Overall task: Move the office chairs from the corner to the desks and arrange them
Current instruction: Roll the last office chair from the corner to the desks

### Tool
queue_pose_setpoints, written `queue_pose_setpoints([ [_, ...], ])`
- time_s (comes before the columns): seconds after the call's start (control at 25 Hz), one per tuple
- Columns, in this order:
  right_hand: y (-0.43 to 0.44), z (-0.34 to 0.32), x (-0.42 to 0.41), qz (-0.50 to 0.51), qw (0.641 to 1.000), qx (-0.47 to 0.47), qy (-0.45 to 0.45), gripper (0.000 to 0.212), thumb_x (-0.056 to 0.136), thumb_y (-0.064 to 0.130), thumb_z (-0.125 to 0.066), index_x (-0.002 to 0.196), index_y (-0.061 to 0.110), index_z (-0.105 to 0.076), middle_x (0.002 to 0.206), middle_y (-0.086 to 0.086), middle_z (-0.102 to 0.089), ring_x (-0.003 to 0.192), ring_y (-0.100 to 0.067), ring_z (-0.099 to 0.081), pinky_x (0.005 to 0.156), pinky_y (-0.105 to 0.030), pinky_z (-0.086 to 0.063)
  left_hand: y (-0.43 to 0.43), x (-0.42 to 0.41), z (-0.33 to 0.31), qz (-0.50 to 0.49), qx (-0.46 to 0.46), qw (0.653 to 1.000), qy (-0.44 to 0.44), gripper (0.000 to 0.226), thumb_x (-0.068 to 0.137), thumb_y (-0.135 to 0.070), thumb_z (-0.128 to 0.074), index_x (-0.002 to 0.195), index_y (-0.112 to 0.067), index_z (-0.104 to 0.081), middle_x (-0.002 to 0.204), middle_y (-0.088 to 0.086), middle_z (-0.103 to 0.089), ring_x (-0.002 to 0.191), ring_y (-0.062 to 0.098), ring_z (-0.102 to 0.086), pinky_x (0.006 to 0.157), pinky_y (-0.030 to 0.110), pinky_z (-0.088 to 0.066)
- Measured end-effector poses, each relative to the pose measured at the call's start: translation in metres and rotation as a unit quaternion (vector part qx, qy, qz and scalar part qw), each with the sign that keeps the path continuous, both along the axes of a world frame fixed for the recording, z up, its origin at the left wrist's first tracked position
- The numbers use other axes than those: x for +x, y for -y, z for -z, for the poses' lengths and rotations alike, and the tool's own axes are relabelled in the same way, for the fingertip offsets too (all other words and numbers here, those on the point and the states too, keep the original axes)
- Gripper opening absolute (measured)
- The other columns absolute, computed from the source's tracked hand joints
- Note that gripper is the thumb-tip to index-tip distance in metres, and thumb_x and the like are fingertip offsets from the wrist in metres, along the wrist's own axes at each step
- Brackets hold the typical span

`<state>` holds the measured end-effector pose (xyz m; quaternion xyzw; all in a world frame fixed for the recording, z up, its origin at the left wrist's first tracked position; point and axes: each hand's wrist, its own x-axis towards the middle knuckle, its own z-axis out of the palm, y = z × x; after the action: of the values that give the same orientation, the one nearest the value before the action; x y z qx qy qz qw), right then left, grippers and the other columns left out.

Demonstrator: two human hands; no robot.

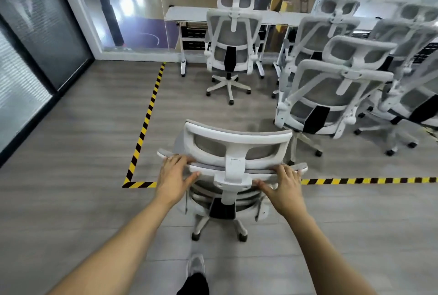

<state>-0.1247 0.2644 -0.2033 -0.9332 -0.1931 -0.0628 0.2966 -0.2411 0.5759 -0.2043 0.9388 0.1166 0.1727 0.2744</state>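
Note:
A white office chair with grey mesh (234, 143) stands right in front of me, its back toward me. My left hand (174, 175) grips the left end of the backrest's top edge. My right hand (285, 186) grips the right end of that same edge. Further ahead, another white chair (231, 41) sits tucked against a white desk (187, 13) by the glass wall. Several more white chairs (331, 90) crowd together at the right, beside a second desk (290, 18).
Yellow-and-black floor tape (147, 119) runs from the desk toward me, then turns right along the floor (367, 180). A dark glass partition (35, 34) lines the left side. My shoe (195, 265) shows at the bottom. Grey floor lies left of the tape.

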Motion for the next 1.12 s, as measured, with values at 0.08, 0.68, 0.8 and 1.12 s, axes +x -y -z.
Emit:
queue_pose_setpoints([
  [0.08,-0.017,-0.001,0.062,-0.007,1.000,0.006,-0.001,0.058,0.077,0.065,-0.072,0.115,0.023,-0.060,0.123,0.002,-0.054,0.128,-0.018,-0.038,0.122,-0.049,-0.015,-0.017,0.057,0.003,-0.011,0.002,1.000,0.005,0.043,0.085,-0.062,-0.053,0.112,-0.030,-0.060,0.110,-0.007,-0.059,0.109,0.018,-0.048,0.096,0.046,-0.043],
  [0.68,-0.131,0.001,0.408,-0.045,0.998,-0.038,-0.021,0.049,0.093,0.058,-0.053,0.127,0.024,-0.056,0.136,0.001,-0.052,0.140,-0.021,-0.036,0.123,-0.047,-0.016,-0.120,0.389,-0.007,-0.049,0.039,0.993,-0.096,0.048,0.095,-0.042,-0.055,0.139,-0.026,-0.048,0.150,0.002,-0.044,0.146,0.029,-0.025,0.116,0.048,-0.029],
  [0.8,-0.140,0.000,0.431,-0.044,0.999,-0.024,-0.015,0.044,0.092,0.052,-0.061,0.125,0.023,-0.059,0.133,0.002,-0.054,0.139,-0.021,-0.038,0.122,-0.046,-0.013,-0.122,0.403,-0.008,-0.042,0.066,0.986,-0.150,0.067,0.096,-0.040,-0.054,0.155,-0.029,-0.023,0.164,0.000,-0.019,0.152,0.028,-0.009,0.121,0.046,-0.021],
  [1.12,-0.160,-0.019,0.424,-0.006,0.999,0.001,0.052,0.020,0.088,0.029,-0.069,0.105,0.020,-0.064,0.100,0.001,-0.066,0.100,-0.026,-0.059,0.090,-0.044,-0.046,-0.119,0.395,-0.024,-0.040,0.078,0.980,-0.179,0.064,0.097,-0.037,-0.051,0.154,-0.031,-0.022,0.164,-0.003,-0.019,0.148,0.025,-0.019,0.119,0.045,-0.026],
])
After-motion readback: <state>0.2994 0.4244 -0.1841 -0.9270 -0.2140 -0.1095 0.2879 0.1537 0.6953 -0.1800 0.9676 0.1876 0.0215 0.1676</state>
